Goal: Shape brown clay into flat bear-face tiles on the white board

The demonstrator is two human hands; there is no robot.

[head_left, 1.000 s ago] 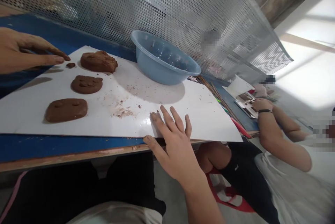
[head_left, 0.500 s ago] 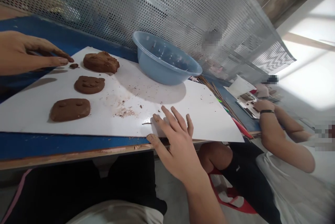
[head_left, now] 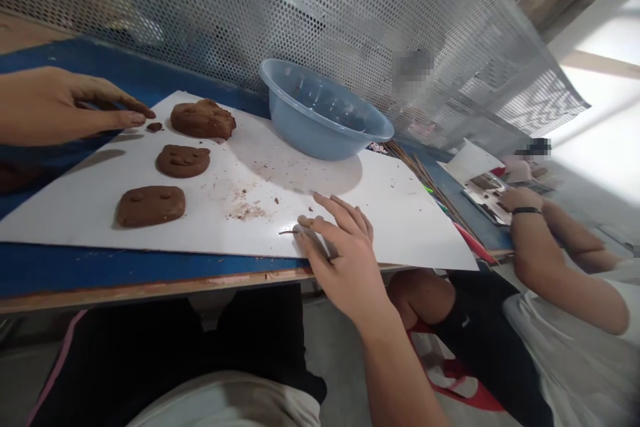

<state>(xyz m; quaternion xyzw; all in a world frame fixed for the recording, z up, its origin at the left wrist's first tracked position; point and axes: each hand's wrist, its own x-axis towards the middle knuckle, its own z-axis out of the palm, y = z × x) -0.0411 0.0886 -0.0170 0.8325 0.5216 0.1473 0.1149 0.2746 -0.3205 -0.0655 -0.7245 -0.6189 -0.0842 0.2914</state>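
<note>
My right hand (head_left: 345,247) is over the near edge of the white board (head_left: 390,214), fingers apart, its thumb and forefinger close to a thin dark stick (head_left: 288,232). At the far left, my left hand (head_left: 85,104) hovers with fingers stretched out, just beside a small clay crumb (head_left: 155,126). A rough brown clay lump (head_left: 203,119) lies right of that crumb. Nearer me sit a rounded clay face with small ears (head_left: 183,160) and a rounded rectangular clay slab (head_left: 151,206) bearing two raised bumps.
A light-blue basin (head_left: 325,114) stands at the board's back edge against a perforated metal screen (head_left: 210,7). Clay crumbs (head_left: 247,210) dot the board. Thin sticks (head_left: 425,177) lie to its right. A co-worker (head_left: 565,267) sits at the right with hands at another board.
My right hand has drawn its fingers closer together and brought the thumb up onto the board beside the thin stick. My left hand stays near the crumb. The view has shifted slightly.
</note>
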